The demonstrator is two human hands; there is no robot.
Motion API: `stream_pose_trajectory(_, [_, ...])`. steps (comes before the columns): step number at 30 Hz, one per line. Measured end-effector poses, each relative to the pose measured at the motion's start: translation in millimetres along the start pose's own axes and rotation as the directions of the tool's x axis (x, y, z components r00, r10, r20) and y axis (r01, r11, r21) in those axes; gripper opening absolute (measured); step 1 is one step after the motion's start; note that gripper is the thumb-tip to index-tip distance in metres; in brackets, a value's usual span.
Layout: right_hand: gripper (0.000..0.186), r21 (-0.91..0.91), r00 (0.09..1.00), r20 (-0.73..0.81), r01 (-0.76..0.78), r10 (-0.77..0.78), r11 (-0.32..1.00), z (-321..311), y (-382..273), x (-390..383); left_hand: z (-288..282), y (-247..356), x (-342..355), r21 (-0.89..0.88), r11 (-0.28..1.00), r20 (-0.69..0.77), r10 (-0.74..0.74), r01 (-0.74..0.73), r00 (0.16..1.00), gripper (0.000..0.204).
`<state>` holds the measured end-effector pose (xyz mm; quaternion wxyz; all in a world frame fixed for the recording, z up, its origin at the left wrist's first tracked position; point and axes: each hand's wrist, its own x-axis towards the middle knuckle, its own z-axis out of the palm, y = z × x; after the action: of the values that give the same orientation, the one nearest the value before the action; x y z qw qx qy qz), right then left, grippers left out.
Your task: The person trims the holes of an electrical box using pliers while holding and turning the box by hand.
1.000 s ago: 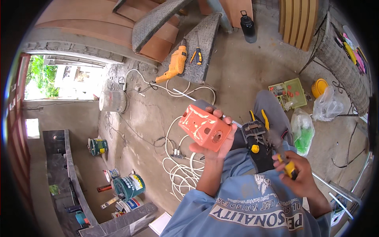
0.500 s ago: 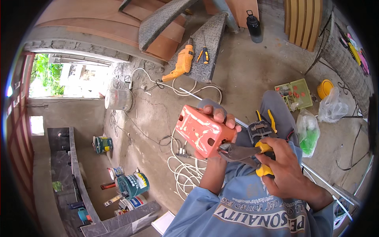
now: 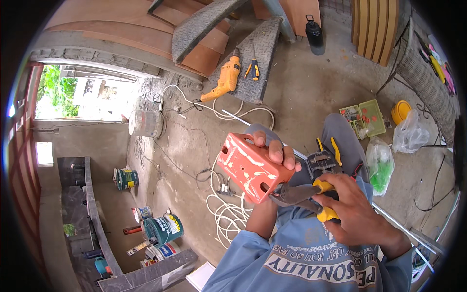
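Note:
My left hand (image 3: 276, 150) grips an orange electrical utility box (image 3: 250, 168), its fingers over the top edge and the palm hidden behind it. Pale streaks and slotted holes mark the box's face. In my right hand (image 3: 351, 207) is a pair of pliers (image 3: 297, 197) with dark jaws and yellow handles. The handles stand apart, and the jaw tips meet the box's lower right end; what they bite there is too small to make out. A second tool with yellow handles (image 3: 336, 151) and a dark head lies on my lap, just beyond the right hand.
A yellow drill (image 3: 226, 80) and a screwdriver (image 3: 255, 70) rest on a metal stair tread. Coiled white cable (image 3: 226, 214) covers floor at left, near paint buckets (image 3: 163, 228). At right are an open green parts case (image 3: 372, 119) and plastic bags (image 3: 379, 165). A black bottle (image 3: 314, 36) stands farther off.
The box has tilted slightly and shifted a little, showing more of its face. The left fingers have moved with it; the pliers' handles are slightly lower, their jaws still at the box's end.

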<state>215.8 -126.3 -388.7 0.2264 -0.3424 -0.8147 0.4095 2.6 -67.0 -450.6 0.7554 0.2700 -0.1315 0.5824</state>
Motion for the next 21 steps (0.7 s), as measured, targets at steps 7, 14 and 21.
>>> stream_pose_trajectory(7, [0.043,-0.001,0.995,0.098,0.036,-0.035,0.999,-7,7,7,-2,0,-1,-0.029,0.999,-0.013,-0.019,0.019,1.000,0.052])
stream_pose_trajectory(14, [0.026,0.044,0.978,0.204,-0.047,0.037,0.998,8,22,6,-7,20,-20,0.080,0.995,-0.141,-0.046,0.058,0.989,0.051])
stream_pose_trajectory(21, [0.021,0.207,0.988,0.080,0.113,-0.132,0.972,37,52,17,-18,23,-10,-0.010,0.986,-0.045,-0.168,0.168,0.985,0.069])
